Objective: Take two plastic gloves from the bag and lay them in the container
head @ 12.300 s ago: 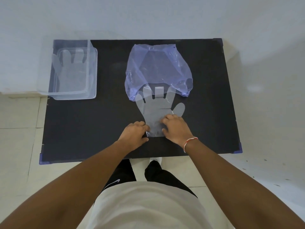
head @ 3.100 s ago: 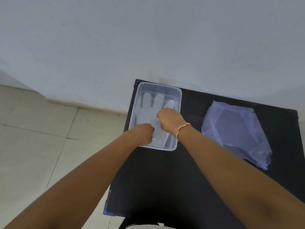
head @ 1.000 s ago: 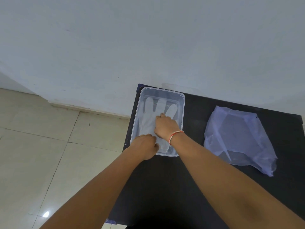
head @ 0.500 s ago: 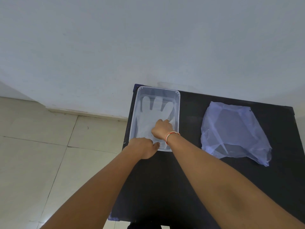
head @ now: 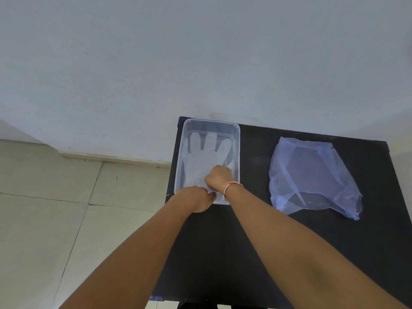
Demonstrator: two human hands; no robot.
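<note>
The clear plastic container (head: 237,152) stands at the back left corner of the black table (head: 256,253). Translucent plastic gloves (head: 201,157) lie flat inside it, fingers pointing to the wall; I cannot separate the layers. My right hand (head: 217,176), with a red-and-white wrist band, is inside the container with bent fingers pressed onto the top glove's palm. My left hand (head: 194,199) is curled over the container's near left rim, thumb toward the inside. The pale blue plastic bag (head: 312,175) lies flat to the right, apart from both hands.
A white wall (head: 200,63) rises right behind the table. To the left the table edge drops to a tiled floor (head: 55,208). Black tabletop shows between the container and the bag and in front of both.
My right hand has slid back along the glove from its fingers toward its cuff. The left hand has stayed at the near rim. The bag has not moved.
</note>
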